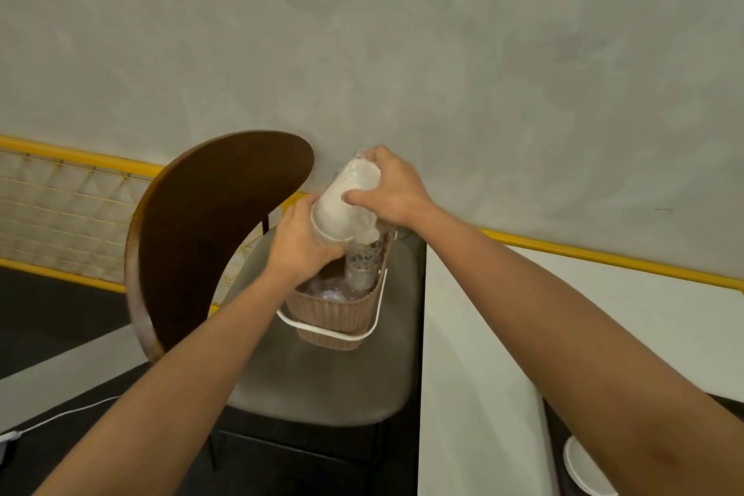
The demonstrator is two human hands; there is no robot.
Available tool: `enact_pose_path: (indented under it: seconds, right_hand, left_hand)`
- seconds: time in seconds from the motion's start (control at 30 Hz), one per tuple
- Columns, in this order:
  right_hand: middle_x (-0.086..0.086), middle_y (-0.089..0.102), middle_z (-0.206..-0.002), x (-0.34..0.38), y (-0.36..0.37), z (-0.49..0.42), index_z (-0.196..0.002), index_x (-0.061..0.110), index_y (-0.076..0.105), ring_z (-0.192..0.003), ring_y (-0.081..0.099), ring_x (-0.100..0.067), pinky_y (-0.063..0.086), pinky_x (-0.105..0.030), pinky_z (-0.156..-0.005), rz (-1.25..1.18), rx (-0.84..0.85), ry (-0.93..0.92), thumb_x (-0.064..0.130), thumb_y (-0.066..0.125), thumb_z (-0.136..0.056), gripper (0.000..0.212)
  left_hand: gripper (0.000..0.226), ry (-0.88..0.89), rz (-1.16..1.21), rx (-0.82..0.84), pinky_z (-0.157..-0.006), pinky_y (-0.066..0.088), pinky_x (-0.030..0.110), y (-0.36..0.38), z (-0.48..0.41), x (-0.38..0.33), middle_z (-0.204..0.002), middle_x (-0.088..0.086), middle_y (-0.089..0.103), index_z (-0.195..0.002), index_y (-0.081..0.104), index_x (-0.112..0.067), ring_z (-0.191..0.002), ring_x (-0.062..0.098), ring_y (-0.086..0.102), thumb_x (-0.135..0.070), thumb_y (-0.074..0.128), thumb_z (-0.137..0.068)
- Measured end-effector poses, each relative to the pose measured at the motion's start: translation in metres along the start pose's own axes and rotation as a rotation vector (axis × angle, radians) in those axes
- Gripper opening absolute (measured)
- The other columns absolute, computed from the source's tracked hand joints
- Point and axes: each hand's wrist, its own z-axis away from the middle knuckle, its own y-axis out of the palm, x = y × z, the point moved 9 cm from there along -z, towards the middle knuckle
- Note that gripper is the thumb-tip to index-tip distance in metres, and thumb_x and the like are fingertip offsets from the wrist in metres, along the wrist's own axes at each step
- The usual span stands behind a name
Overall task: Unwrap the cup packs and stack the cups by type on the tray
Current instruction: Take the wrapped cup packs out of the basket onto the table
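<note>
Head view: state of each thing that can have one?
white cup stack: held tilted above the basket, clear wrap partly on.
left hand: grips the stack's rim end.
right hand: grips its base end.
basket: on the chair seat, holding loose wrap.
clear cup pack: upright in the basket.

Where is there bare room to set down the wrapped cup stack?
Bare: the chair seat nearer than the basket, and the white tabletop between seat and yellow rail. Crowded: the basket, full of wrap and a clear cup pack.
</note>
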Motion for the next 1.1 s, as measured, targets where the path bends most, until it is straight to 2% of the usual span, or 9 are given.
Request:
enact_pose_path:
  seconds: [0.13,0.27,0.4,0.57,0.8,0.9,0.97,1.03,1.1]
  right_hand:
    - [-0.001,0.054,-0.13,0.013,-0.019,0.013,-0.129,0.014,0.047,-0.117,0.051,-0.018,0.036,-0.021,-0.087,-0.004,-0.023,-0.03,0.03,0.078,-0.071,0.068]
    - [-0.001,0.055,-0.127,0.024,-0.038,0.031,-0.127,0.014,0.049,-0.113,0.052,-0.017,0.039,-0.023,-0.088,-0.004,-0.031,-0.062,0.029,0.079,-0.07,0.067]
    - [0.002,0.057,-0.114,0.03,-0.064,0.055,-0.121,0.015,0.051,-0.104,0.055,-0.017,0.045,-0.028,-0.087,-0.006,-0.052,-0.091,0.03,0.081,-0.067,0.064]
    - [0.008,0.056,-0.105,0.03,-0.094,0.085,-0.114,0.017,0.052,-0.097,0.054,-0.013,0.048,-0.031,-0.086,0.02,-0.069,-0.102,0.032,0.081,-0.065,0.059]
    - [0.006,0.05,-0.114,-0.001,-0.143,0.145,-0.132,0.017,0.042,-0.101,0.051,-0.012,0.042,-0.022,-0.082,0.015,-0.086,-0.027,0.038,0.081,-0.066,0.08]
    - [0.003,0.057,-0.115,-0.016,-0.162,0.172,-0.122,0.017,0.054,-0.103,0.055,-0.014,0.046,-0.026,-0.082,0.07,-0.102,-0.014,0.045,0.082,-0.061,0.073]
    - [0.002,0.056,-0.109,-0.026,-0.178,0.195,-0.113,0.017,0.059,-0.099,0.052,-0.012,0.041,-0.023,-0.079,0.08,-0.112,-0.015,0.047,0.081,-0.057,0.067]
    - [0.003,0.05,-0.11,-0.034,-0.196,0.219,-0.116,0.018,0.057,-0.102,0.043,-0.007,0.035,-0.018,-0.082,0.076,-0.125,-0.027,0.043,0.082,-0.059,0.067]
    - [0.005,0.039,-0.113,-0.044,-0.217,0.245,-0.125,0.018,0.052,-0.106,0.038,-0.005,0.031,-0.012,-0.084,0.049,-0.145,-0.025,0.034,0.083,-0.064,0.07]
  left_hand:
    - [0.095,0.007,-0.012,-0.007,-0.094,0.047,0.048,-0.005,0.013,-0.019,-0.128,0.004,0.046,-0.135,0.036,-0.018,-0.117,0.022,0.049,-0.037,0.087,-0.057]
    - [0.098,0.047,-0.052,-0.047,-0.092,0.048,0.047,-0.009,0.026,-0.036,-0.128,0.002,0.048,-0.135,0.034,-0.023,-0.117,0.022,0.048,-0.045,0.086,-0.055]
    - [0.098,0.083,-0.026,-0.058,-0.094,0.044,0.043,-0.001,0.042,-0.059,-0.13,0.008,0.045,-0.137,0.031,-0.018,-0.119,0.026,0.044,-0.038,0.086,-0.058]
    - [0.091,0.116,0.075,-0.06,-0.088,0.051,0.047,0.013,0.066,-0.087,-0.122,0.005,0.05,-0.127,0.039,-0.015,-0.112,0.023,0.051,-0.045,0.086,-0.055]
    - [0.087,0.136,0.152,0.021,-0.087,0.051,0.042,0.053,0.118,-0.138,-0.122,0.001,0.054,-0.127,0.038,-0.019,-0.11,0.022,0.055,-0.04,0.086,-0.058]
    - [0.083,0.15,0.157,0.023,-0.082,0.049,0.037,0.068,0.143,-0.163,-0.119,0.002,0.057,-0.125,0.042,-0.016,-0.107,0.021,0.056,-0.036,0.087,-0.058]
    - [0.081,0.161,0.173,0.034,-0.074,0.045,0.028,0.079,0.164,-0.184,-0.114,-0.002,0.056,-0.123,0.043,-0.015,-0.101,0.017,0.055,-0.033,0.087,-0.058]
    - [0.079,0.173,0.201,0.054,-0.064,0.038,0.018,0.092,0.182,-0.203,-0.11,-0.006,0.055,-0.122,0.044,-0.016,-0.096,0.01,0.051,-0.033,0.087,-0.058]
    - [0.078,0.182,0.223,0.085,-0.062,0.037,0.015,0.107,0.2,-0.222,-0.11,-0.009,0.054,-0.123,0.044,-0.018,-0.095,0.008,0.051,-0.035,0.087,-0.059]
